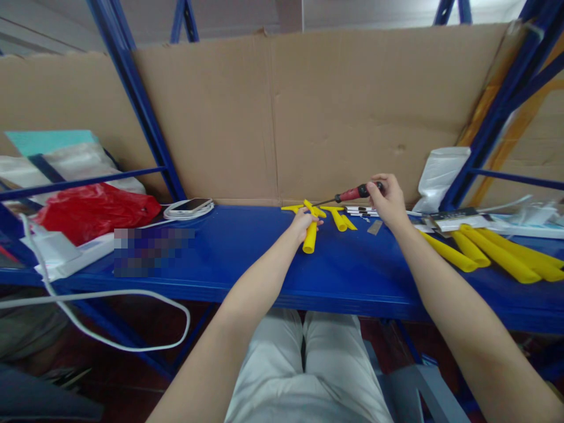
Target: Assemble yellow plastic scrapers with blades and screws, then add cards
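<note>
My left hand [303,224] is closed around a yellow plastic piece with a tubular handle [310,238], held over the blue shelf top. With its fingers at the handle's end, my right hand [388,197] grips a screwdriver [352,194] with a red and black handle. The screwdriver's shaft points left and reaches the upper part of the yellow piece; whether the tip touches it is too small to tell. Just right of my left hand lie more yellow pieces [338,218]. A small flat metal plate [375,227] rests below my right hand.
Several yellow tubes [502,252] lie at the right. A white pouch [440,176] leans by the blue post. At the left are a red plastic bag [97,211], a white power strip [83,258] and a phone [191,205] on a coiled cable. Cardboard [282,117] stands behind.
</note>
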The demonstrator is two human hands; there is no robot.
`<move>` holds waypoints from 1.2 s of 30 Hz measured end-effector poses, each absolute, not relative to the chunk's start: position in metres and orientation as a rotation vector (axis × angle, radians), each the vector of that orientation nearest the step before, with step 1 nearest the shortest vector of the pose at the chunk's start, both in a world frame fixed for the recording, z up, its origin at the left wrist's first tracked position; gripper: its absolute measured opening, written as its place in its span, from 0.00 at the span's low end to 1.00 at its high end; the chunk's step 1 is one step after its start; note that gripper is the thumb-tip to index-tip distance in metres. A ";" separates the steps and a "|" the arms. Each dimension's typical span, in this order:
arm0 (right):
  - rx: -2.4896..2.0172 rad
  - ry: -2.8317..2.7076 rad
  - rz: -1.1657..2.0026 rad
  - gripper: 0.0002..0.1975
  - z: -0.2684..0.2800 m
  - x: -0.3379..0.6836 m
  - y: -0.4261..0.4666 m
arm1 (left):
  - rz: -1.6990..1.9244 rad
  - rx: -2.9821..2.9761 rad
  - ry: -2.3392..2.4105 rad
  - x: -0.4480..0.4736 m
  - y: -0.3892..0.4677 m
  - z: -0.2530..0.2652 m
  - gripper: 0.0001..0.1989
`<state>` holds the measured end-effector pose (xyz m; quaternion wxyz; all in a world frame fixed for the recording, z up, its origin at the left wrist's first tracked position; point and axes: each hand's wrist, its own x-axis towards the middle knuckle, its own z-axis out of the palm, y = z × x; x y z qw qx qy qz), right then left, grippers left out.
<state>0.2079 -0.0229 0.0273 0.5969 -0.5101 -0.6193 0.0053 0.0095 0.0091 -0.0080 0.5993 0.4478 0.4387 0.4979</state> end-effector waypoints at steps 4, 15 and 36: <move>-1.177 -1.323 0.227 0.27 0.026 0.206 -0.017 | 1.143 1.078 1.089 0.009 0.010 -0.009 0.32; -0.974 -1.271 0.633 0.19 0.035 0.207 -0.020 | 1.196 1.135 1.123 0.010 0.013 -0.014 0.28; -0.952 -1.048 0.515 0.24 0.035 0.206 -0.020 | 1.255 1.229 1.082 0.013 0.013 -0.017 0.29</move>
